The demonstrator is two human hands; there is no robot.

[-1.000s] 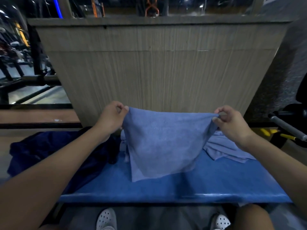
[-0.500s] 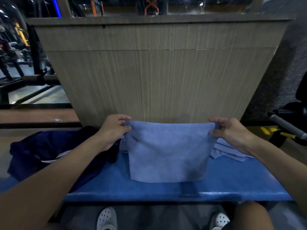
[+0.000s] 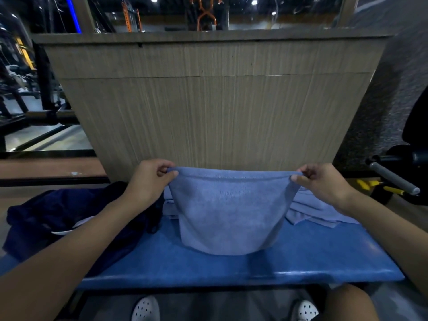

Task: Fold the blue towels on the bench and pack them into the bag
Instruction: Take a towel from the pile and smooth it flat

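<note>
Left hand [image 3: 150, 179] and right hand [image 3: 324, 181] each pinch a top corner of a blue towel [image 3: 229, 212], fingers curled around its edge.

White perforated shoes [image 3: 144, 309] show nearest, below the blue padded desk [image 3: 231, 267]. The towel is stretched between the hands and hangs down to the middle of the desk. A dark navy bag [image 3: 58, 214] lies crumpled at the left end, more blue towels [image 3: 310, 209] lie behind on the right, and a wood-grain panel [image 3: 208, 112] stands beyond.
</note>
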